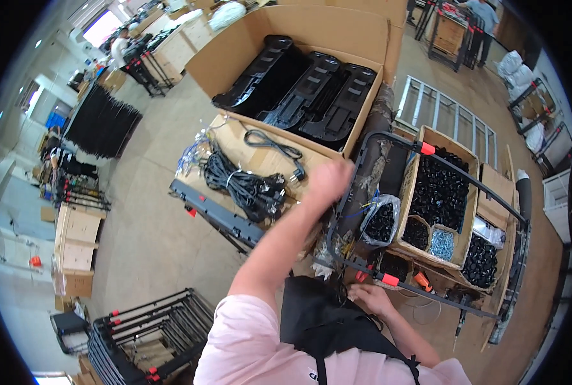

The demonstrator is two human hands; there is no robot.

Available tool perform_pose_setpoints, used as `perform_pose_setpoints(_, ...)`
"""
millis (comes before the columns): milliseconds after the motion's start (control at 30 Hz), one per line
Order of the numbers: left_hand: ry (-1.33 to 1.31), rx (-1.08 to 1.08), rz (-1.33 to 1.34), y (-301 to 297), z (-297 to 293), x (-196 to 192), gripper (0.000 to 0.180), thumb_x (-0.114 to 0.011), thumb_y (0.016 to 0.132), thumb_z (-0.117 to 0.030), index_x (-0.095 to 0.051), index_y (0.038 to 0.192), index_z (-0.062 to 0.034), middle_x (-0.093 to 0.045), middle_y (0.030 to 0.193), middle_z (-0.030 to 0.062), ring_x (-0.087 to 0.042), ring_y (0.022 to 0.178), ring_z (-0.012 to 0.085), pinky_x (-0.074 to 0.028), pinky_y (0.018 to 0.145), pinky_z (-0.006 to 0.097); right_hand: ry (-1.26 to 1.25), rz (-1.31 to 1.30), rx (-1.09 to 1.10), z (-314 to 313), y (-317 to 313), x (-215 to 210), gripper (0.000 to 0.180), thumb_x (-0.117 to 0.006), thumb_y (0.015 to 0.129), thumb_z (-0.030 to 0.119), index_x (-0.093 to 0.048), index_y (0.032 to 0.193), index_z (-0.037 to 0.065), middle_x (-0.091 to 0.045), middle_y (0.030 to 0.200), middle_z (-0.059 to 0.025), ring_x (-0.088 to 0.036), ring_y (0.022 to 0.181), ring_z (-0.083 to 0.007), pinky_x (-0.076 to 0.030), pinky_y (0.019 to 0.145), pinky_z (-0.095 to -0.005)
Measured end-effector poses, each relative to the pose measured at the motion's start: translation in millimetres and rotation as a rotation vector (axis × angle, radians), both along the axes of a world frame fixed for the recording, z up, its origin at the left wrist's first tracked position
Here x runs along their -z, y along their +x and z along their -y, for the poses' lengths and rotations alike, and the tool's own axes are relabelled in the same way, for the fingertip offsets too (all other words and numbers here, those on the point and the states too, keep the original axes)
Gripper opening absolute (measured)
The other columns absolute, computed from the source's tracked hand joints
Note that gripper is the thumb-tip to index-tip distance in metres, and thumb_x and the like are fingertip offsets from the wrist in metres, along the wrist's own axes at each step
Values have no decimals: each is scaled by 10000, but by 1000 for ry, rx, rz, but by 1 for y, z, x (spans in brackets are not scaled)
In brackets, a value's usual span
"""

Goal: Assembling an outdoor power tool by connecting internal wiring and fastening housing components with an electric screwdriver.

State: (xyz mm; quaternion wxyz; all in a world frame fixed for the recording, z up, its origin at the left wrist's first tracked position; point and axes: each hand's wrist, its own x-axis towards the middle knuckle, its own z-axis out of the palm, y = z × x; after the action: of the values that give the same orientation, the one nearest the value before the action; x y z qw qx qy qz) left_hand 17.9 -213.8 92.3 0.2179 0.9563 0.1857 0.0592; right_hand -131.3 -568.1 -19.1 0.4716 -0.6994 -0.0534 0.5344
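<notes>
A: Where do we have the frame point(478, 184)?

B: Right in front of us: the dark tube one with red clips, reaching over the cardboard box point(406, 204) of small black parts point(440, 186).

A: How should we work at it well?

B: We'd steady its left bar with one hand, work its near-left corner with the other, and avoid knocking the bag point(380, 221) of parts inside its left end.

A: How are our arms set?

B: Our left arm stretches forward, the left hand point(331, 181) at the frame's left bar, fingers curled in; we can't tell whether they're clamped on it. Our right arm is folded close, the right hand point(370, 298) low beside the frame's near-left corner, fingers bent; we can't tell if it grips anything.

A: Anything further out to mind?

B: Left of the frame lie the bundled cords point(234, 186), which we could snag with our left forearm. Beyond its far-left corner stands the big carton point(350, 25) of black panels point(286, 90).
</notes>
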Motion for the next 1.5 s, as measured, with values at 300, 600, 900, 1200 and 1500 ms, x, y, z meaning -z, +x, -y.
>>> perform_pose_setpoints(300, 717, -554, 129, 85, -277, 5, 958, -839, 796, -598, -454, 1490, -61, -497, 1510, 240, -477, 1409, 379, -389, 1165, 491, -167, 227, 391, 26, -26, -82, 384, -626, 1024, 203, -698, 1306, -47, -796, 1112, -131, -735, 1072, -179, -549, 969, -308)
perform_pose_setpoints(600, 762, -388, 114, 76, -359, 14, 288, -683, 944, -198, -611, 1186, -60, -645, 1210, 127, -634, 1170, 299, -514, 996, 463, -357, 337, 313, 20, -41, -95, 359, -623, 1018, 222, -722, 1274, -9, -789, 1118, -152, -750, 1030, -212, -564, 933, -348)
perform_pose_setpoints(900, -842, -261, 801, 49, -167, -77, 474, -659, 1030, -310, -584, 1303, 71, -711, 1180, 212, -683, 1060, 331, -519, 967, 428, 67, 819, 281, -54, 59, -146, 249, -644, 1024, 164, -739, 1173, -12, -769, 1058, -126, -722, 945, -197, -561, 843, -340)
perform_pose_setpoints(1200, -1384, -346, 502, -143, 101, 33, 484, -638, 1069, -235, -503, 1446, 36, -650, 1284, 133, -624, 1128, 190, -526, 992, 356, 204, 409, 396, -126, 141, -108, 429, -621, 1070, 274, -613, 1329, -68, -755, 1147, -166, -712, 1001, -194, -559, 908, -334)
perform_pose_setpoints(1500, -361, -226, 293, -180, 104, 99, 688, -635, 1010, -210, -351, 1582, 46, -425, 1574, 315, -474, 1405, 471, -380, 1179, 507, 3, 593, 285, -132, 120, -17, 386, -616, 1042, 289, -599, 1225, -51, -730, 1025, -239, -711, 944, -376, -541, 858, -449)
